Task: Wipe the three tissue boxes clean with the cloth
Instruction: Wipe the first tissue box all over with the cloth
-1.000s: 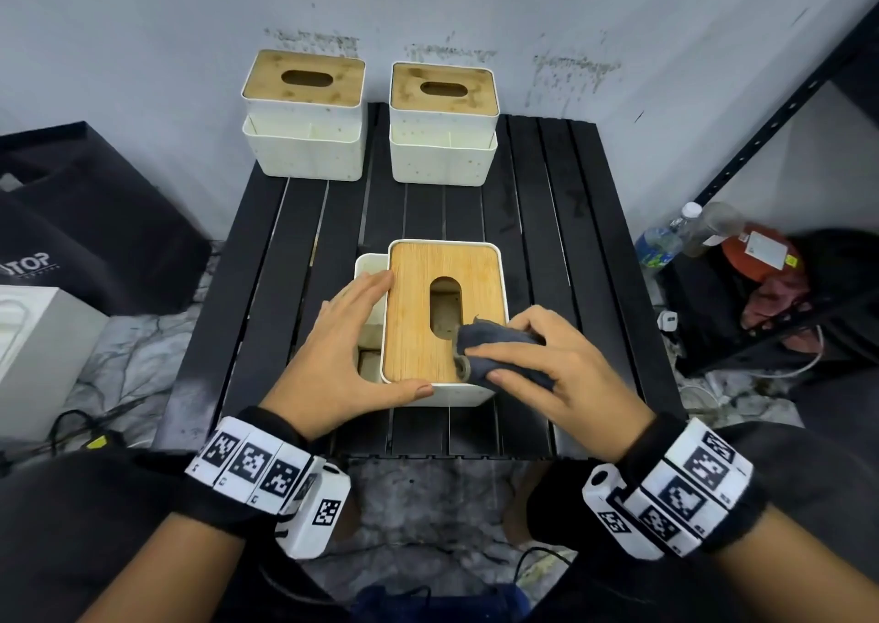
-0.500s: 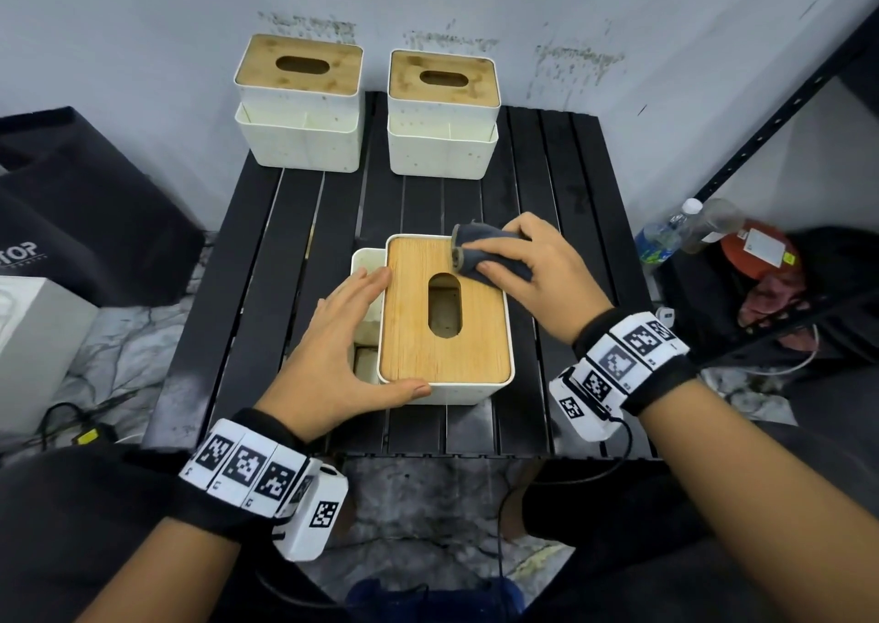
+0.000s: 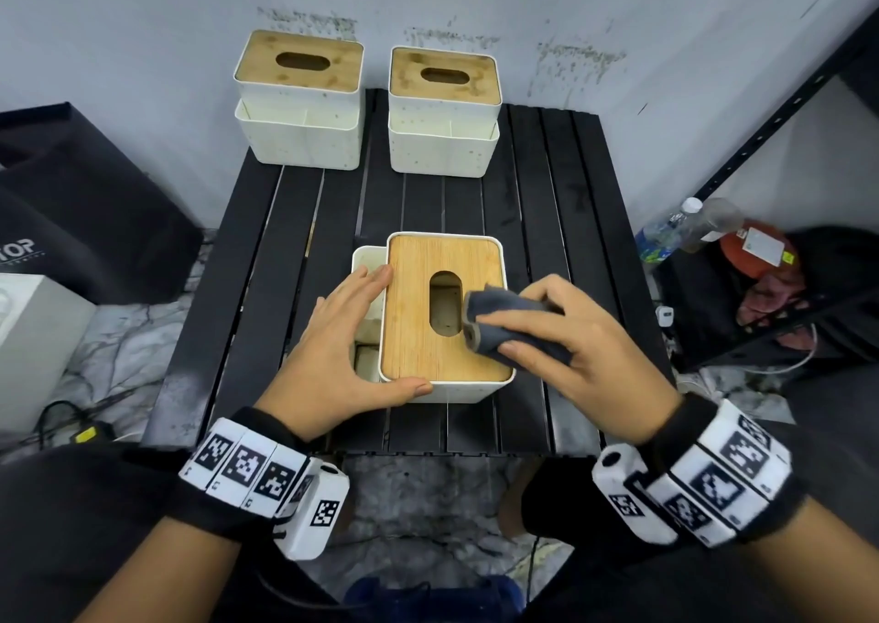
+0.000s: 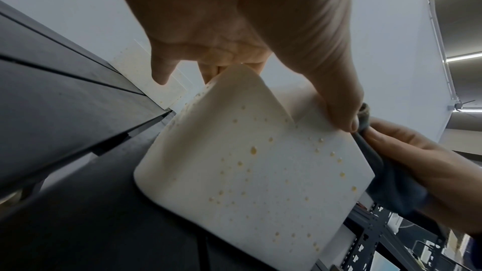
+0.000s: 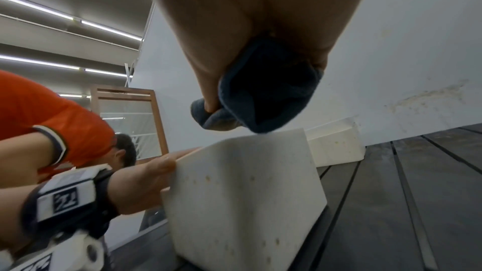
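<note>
Table (image 3: 266,261) slats leave us bare room between the near box (image 3: 442,323), by the front edge, and the two far boxes (image 3: 299,99) at the back edge, so strokes toward the back are safest. We judge a hard pull could slide the box off the front, though our left hand (image 3: 333,351) braces it, fingers together, thumb on its front wall. Our right hand (image 3: 571,342) pinches the cloth (image 3: 509,323) on the lid beside the slot, where a fold might snag.

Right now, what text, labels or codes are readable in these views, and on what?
"OP": white letters, cut off by the frame edge, on the black bag left of the table; the smaller line under them is too blurred.
Bottle label: blurred, unreadable.
White tag on the orange thing: too small to read.
Wristbands: black-and-white square codes, no words.
Tissue boxes: no text seen.
</note>
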